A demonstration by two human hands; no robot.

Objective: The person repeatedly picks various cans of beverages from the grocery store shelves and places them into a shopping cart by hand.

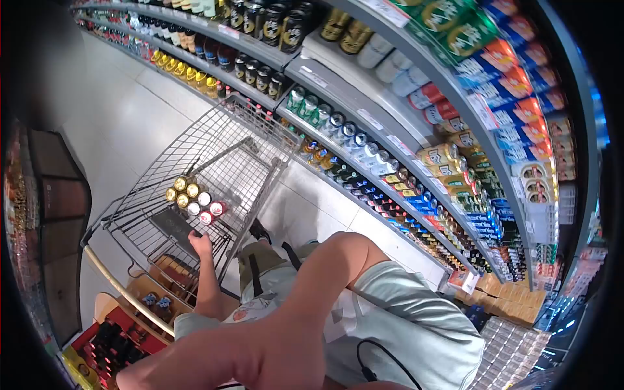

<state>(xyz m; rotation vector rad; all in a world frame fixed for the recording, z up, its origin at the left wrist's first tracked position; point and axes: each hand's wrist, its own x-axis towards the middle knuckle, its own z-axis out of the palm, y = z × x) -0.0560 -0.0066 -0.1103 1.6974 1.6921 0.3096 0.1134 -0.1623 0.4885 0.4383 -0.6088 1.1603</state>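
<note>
Cans [193, 208] stand grouped inside the shopping cart [170, 224], gold-lidded units left, white then red units right; lettering illegible; long axes upright, tops facing up. Left hand [201, 244]: just beside the red units, fingers bent; cannot tell whether it grips anything. Right hand [240, 357]: blurred, close to the lens; opening and contents cannot be determined. Blue-and-orange packs [520, 107], far right: large white characters, brand unreadable.
</note>
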